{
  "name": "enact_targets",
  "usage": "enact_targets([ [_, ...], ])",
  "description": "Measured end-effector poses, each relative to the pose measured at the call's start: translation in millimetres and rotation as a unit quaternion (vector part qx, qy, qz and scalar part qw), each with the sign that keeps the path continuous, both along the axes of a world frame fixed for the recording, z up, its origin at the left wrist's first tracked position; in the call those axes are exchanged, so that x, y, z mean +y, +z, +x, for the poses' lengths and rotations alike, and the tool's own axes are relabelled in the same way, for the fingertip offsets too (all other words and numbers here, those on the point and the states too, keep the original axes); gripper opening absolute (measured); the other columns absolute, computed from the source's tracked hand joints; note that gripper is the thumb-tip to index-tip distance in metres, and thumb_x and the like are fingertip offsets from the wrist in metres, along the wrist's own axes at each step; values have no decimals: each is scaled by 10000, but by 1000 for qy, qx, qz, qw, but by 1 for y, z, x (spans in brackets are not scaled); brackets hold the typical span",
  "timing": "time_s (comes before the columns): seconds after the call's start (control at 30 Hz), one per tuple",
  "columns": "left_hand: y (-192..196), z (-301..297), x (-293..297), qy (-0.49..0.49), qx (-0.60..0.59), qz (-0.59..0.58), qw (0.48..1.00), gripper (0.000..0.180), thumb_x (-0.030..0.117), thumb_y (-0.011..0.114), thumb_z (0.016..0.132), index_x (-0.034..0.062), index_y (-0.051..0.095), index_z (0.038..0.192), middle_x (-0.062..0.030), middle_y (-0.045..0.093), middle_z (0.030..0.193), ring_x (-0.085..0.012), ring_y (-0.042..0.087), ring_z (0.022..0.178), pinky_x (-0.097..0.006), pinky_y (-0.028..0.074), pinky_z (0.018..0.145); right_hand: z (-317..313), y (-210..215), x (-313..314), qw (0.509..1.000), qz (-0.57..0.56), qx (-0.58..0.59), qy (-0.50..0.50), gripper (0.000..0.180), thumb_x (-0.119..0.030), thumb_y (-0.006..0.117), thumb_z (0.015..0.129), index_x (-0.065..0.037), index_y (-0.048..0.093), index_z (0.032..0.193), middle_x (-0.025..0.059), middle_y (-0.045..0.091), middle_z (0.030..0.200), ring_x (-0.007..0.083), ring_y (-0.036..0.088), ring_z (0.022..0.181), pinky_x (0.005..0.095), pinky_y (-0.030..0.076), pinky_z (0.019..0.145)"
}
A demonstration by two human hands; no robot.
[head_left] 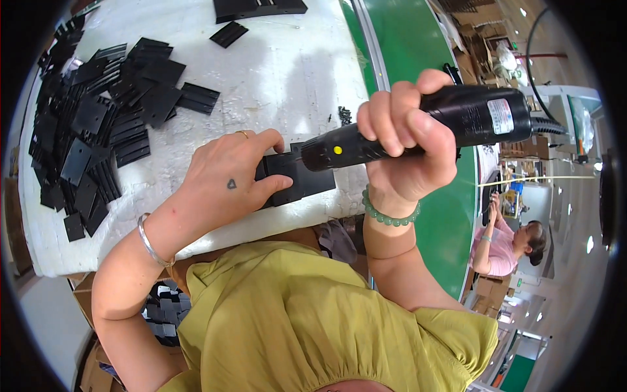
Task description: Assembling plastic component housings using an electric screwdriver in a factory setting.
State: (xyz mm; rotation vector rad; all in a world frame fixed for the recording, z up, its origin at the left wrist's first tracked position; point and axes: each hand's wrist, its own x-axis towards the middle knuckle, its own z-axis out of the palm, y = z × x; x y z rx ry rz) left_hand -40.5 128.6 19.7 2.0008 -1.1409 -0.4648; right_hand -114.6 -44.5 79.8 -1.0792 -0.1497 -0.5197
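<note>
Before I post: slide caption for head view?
Left hand on a flat black part, right hand gripping a black corded tool.

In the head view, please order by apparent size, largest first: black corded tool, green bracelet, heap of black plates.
1. Heap of black plates
2. Black corded tool, raised nearer the camera
3. Green bracelet

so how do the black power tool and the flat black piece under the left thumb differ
The power tool is long and rounded; the flat piece is thin and angular. The power tool is gripped in the right hand, while the flat piece lies under the left hand's thumb. Both are black.
</note>
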Motion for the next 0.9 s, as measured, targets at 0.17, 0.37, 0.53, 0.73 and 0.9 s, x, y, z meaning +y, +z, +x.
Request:
enact_targets([
  [0.17,-2,11,-6,-59,84,74,992,317,232,699,725,98,545,967,-112,593,769,-315,568,777,-390,445,694,-32,36,-39,980,-122,-154,41,294,-81,477,772,-52,492,1064,-48,407,601,53,409,521,246,340,572],
  [0.37,7,16,11,-38,31,69,996,412,133,750,650,56,568,1012,-130,584,846,-314,544,791,-355,423,734,-12,9,-47,950,-116,-27,-288,252,22,546,715,-25,480,953,41,465,654,133,425,489,300,399,506],
  [0.53,28,13,7,42,-54,-24,997,437,160,780,611,36,596,987,-103,533,946,-289,478,884,-343,407,770,-10,-16,-65,956,-68,0,-284,244,30,551,705,2,466,933,57,478,653,133,433,479,287,392,482],
  [0.73,18,14,-10,5,-43,-55,998,334,124,753,640,43,618,935,-95,555,909,-275,498,869,-339,419,743,-5,-23,-64,951,-96,12,-294,236,34,538,701,5,462,923,58,476,637,137,435,466,282,388,476],
  [0.9,9,18,-45,-42,-114,-116,986,244,90,729,663,37,638,883,-94,579,890,-272,518,879,-335,428,764,-14,-11,-58,962,-52,-36,-267,254,46,519,706,-1,450,946,57,475,637,129,420,479,276,388,487],
])
